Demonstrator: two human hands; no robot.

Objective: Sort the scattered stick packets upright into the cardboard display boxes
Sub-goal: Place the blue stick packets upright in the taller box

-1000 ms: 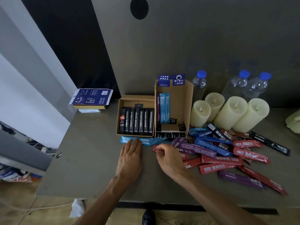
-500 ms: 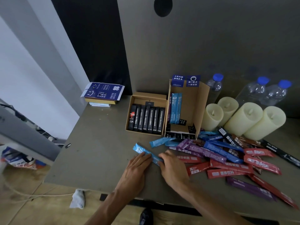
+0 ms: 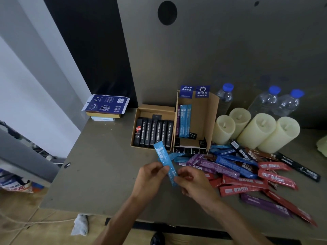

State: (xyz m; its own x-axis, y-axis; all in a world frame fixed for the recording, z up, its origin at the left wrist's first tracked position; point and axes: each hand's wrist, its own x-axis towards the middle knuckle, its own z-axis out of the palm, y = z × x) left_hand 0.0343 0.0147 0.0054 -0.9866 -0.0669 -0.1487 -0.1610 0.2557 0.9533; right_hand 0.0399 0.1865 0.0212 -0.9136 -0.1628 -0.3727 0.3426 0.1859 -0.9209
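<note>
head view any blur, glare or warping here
Head view: wide-angle, so the wall and table edges lean; light is dim and even, with no strong glare; the held blue packet looks soft, its small print unreadable; the corners are softest.

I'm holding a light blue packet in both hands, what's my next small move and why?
Probably carry the light blue packet to the taller box and stand it beside the matching blue packets there; left hand and right hand both pinch it.

Open bench (image 3: 99,174) extends left of the left grip (image 3: 150,179); loose packets (image 3: 247,174) crowd right of the right grip (image 3: 192,183); display boxes (image 3: 207,117) stand beyond.
</note>
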